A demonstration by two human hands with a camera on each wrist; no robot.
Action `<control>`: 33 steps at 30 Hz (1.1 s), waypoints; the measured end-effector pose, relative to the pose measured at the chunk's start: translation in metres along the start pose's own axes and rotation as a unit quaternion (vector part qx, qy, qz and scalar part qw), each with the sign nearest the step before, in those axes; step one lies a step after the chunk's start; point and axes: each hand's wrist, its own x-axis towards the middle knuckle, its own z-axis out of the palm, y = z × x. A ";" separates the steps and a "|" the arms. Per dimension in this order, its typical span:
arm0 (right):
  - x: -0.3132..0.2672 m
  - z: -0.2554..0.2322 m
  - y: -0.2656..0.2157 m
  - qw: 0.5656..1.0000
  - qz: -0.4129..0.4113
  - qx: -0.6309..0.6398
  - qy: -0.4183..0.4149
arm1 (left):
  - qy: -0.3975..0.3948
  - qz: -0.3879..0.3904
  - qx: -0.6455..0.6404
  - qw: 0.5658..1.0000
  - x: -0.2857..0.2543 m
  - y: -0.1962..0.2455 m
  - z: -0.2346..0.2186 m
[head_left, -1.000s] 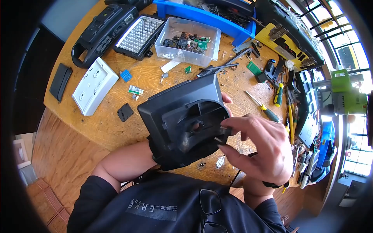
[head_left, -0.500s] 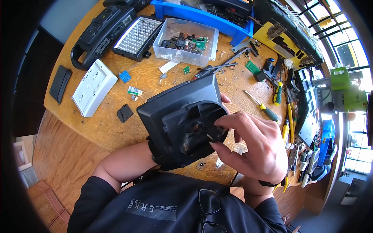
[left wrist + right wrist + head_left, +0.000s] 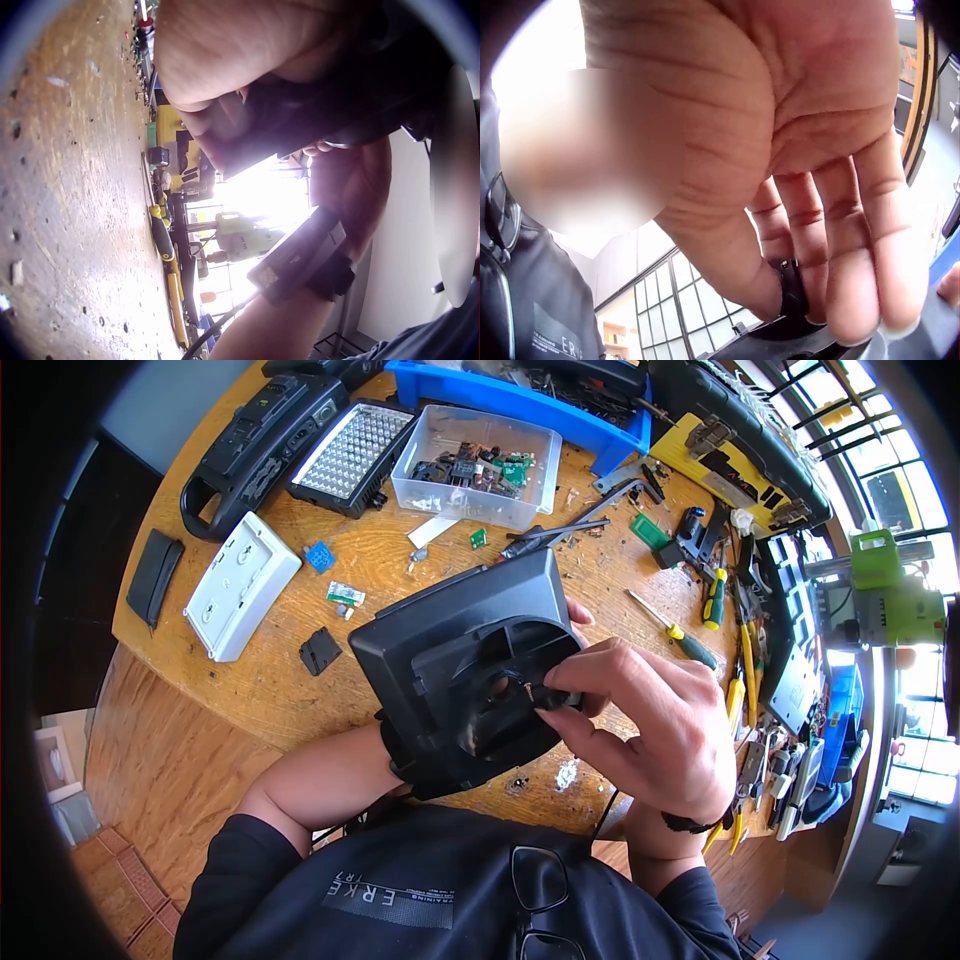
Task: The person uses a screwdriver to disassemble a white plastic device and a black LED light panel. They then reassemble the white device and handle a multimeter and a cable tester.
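The right hand (image 3: 655, 720) pinches a small dark part (image 3: 550, 698) between thumb and fingertips, close over the round recess (image 3: 515, 632) of the black housing (image 3: 455, 603); a thin metal pin (image 3: 529, 692) shows at the part's tip. The left hand (image 3: 579, 612) grips the housing from behind, its fingertips showing at the right edge.

The housing is above the workbench (image 3: 392, 547), in front of the torso (image 3: 450, 860). Its near edge is close to the shirt. To its left, bare wood separates it from a flat black piece (image 3: 320, 651), with a white plastic cover (image 3: 240, 595) farther out. Beyond its far edge are a green circuit piece (image 3: 479, 538) and a clear bin (image 3: 500, 510); to its right, past a gap, lies a screwdriver (image 3: 690, 645).

The recess faces up toward the head camera. The housing is tilted, its long axis seeming to slant from near left to far right.

The housing hides most of the left hand in the head view, and glare darkens both in the left wrist view. The right fingers partly cover the small dark part; whether it touches the recess cannot be told.
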 end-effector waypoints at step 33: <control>0.004 0.019 -0.002 0.988 -0.068 -0.139 0.008 | 0.040 0.031 0.061 0.997 0.005 -0.007 -0.001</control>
